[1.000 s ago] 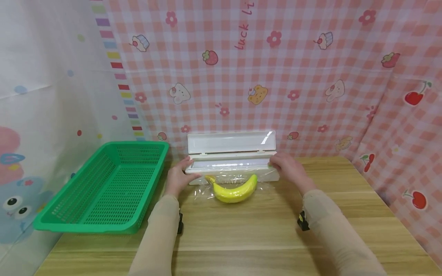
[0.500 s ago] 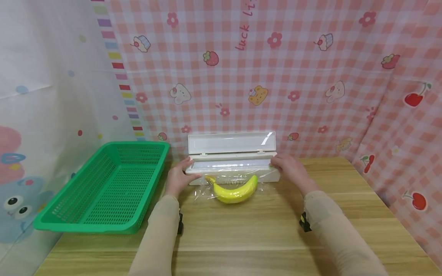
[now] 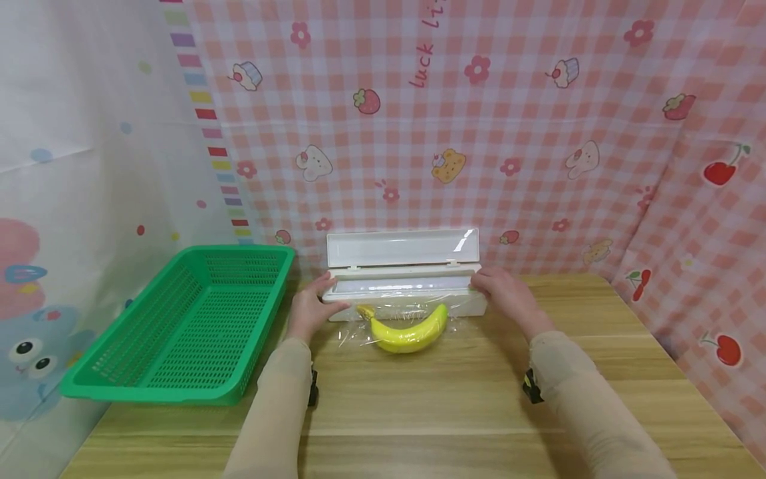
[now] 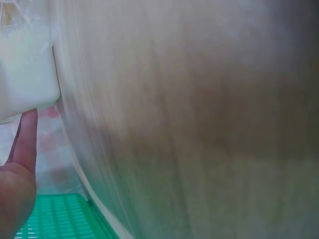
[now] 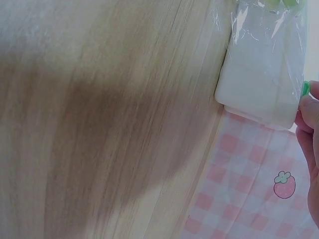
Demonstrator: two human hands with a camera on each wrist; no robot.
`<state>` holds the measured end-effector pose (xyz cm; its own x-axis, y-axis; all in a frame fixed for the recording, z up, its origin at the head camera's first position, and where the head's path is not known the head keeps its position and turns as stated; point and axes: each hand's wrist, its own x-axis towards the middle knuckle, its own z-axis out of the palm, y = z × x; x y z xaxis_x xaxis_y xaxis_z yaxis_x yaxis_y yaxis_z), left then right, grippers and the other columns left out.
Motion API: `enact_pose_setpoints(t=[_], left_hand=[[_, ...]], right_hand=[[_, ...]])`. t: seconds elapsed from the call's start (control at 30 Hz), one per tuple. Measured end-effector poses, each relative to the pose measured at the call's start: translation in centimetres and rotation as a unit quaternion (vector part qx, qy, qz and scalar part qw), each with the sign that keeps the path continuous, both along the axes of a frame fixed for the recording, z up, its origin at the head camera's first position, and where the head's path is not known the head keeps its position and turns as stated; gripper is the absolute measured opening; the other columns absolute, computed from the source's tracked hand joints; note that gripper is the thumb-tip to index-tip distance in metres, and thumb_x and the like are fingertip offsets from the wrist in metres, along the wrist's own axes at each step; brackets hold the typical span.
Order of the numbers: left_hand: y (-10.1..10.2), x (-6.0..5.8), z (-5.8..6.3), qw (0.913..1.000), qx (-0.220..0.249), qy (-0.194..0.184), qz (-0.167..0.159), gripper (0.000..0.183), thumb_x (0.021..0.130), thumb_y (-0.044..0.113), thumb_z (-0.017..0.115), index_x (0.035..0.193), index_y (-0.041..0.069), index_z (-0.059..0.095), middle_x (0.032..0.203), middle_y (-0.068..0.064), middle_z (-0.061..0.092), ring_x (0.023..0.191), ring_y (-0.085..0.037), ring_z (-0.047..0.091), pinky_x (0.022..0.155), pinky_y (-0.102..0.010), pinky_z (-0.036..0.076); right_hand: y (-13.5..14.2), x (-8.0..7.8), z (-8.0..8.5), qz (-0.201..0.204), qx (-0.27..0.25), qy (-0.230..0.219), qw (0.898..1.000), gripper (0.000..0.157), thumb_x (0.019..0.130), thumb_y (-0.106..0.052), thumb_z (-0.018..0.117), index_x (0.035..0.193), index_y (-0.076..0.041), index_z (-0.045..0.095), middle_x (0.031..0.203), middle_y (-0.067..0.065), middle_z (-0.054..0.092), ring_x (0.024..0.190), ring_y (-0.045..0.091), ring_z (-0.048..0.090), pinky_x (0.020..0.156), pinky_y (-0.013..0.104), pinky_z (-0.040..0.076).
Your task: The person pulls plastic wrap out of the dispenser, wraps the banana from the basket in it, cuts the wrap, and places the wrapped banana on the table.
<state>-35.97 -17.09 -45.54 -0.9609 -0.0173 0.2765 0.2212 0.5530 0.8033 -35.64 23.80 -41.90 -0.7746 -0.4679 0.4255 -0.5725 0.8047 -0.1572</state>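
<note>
In the head view a white cling film dispenser (image 3: 473, 306) stands near the table's back edge, its lid (image 3: 402, 247) raised and the white roll showing inside. Clear cling film (image 3: 353, 335) comes down over its front and covers a yellow banana (image 3: 409, 338) lying before it. My left hand (image 3: 308, 309) grips the dispenser's left end, thumb along the front. At the right end, my right hand (image 3: 509, 299) pinches a small green slider (image 5: 305, 88), seen in the right wrist view. Most of the left fingers are hidden behind the dispenser.
A green perforated basket (image 3: 221, 332) stands left of the left forearm. Pink checked cloth (image 3: 383, 146) hangs right behind the dispenser, and more cloth closes off both sides. Bare wooden tabletop (image 3: 413, 412) lies between the forearms.
</note>
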Motion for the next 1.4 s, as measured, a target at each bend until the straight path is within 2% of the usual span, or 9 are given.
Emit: enact_pose_setpoints(t=[0.53, 1.2, 1.4], left_hand=[[-0.07, -0.09, -0.12, 0.9999, -0.005, 0.011, -0.003, 0.066, 0.073, 0.021, 0.089, 0.131, 0.003, 0.063, 0.146, -0.005, 0.051, 0.137, -0.027, 0.043, 0.113, -0.037, 0.034], [-0.07, 0.08, 0.03, 1.0000, 0.000, -0.007, -0.002, 0.066, 0.075, 0.022, 0.088, 0.133, 0.004, 0.061, 0.148, -0.003, 0.049, 0.138, -0.026, 0.041, 0.115, -0.037, 0.032], [-0.03, 0.03, 0.00, 0.9999, -0.001, -0.010, 0.000, 0.066, 0.075, 0.022, 0.088, 0.133, 0.004, 0.062, 0.148, -0.003, 0.049, 0.139, -0.026, 0.041, 0.114, -0.037, 0.032]], right_hand=[[0.09, -0.14, -0.27, 0.008, -0.004, 0.024, 1.000, 0.022, 0.085, 0.009, 0.063, 0.089, -0.013, 0.068, 0.093, 0.001, 0.068, 0.085, 0.023, 0.064, 0.070, 0.039, 0.054], [0.40, -0.39, -0.56, 0.008, 0.000, 0.035, 0.999, 0.018, 0.086, 0.006, 0.066, 0.090, -0.012, 0.069, 0.095, 0.005, 0.070, 0.090, 0.028, 0.065, 0.077, 0.043, 0.055], [0.49, -0.25, -0.47, -0.004, 0.002, 0.017, 1.000, 0.018, 0.087, 0.005, 0.066, 0.095, -0.011, 0.071, 0.098, 0.007, 0.070, 0.094, 0.030, 0.064, 0.084, 0.047, 0.053]])
